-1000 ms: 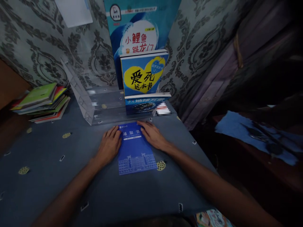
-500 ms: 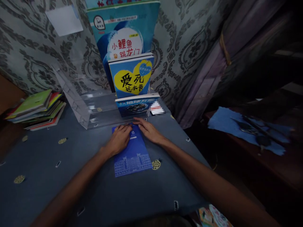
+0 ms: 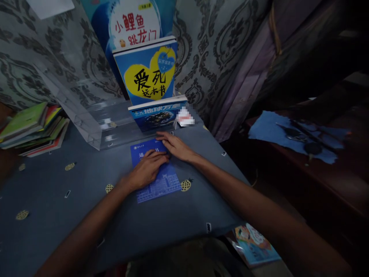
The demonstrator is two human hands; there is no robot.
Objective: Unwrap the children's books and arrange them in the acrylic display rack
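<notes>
A thin blue booklet (image 3: pixel 157 187) with white print lies flat on the grey-blue tablecloth (image 3: pixel 72 207). My left hand (image 3: pixel 147 169) rests flat across its middle, fingers stretched out and pointing right. My right hand (image 3: pixel 176 146) lies open on the booklet's upper right corner, fingertips near the front lip of a clear acrylic book stand (image 3: pixel 95 123). In the stand, three blue books stand in tiers: a low one (image 3: pixel 155 115), one with a yellow heart (image 3: pixel 147 79), and a tall one behind (image 3: pixel 132 23).
A stack of colourful thin books (image 3: pixel 31 129) lies at the far left. Patterned wallpaper and a curtain (image 3: pixel 242 77) stand behind. A dark side table with a blue cloth (image 3: pixel 288 134) is at the right. Another picture book (image 3: pixel 253 246) lies below the table's front edge.
My left hand slid from the booklet's left edge onto its middle. The right hand stayed at the upper right corner. The view shifted, so everything sits further left and lower.
</notes>
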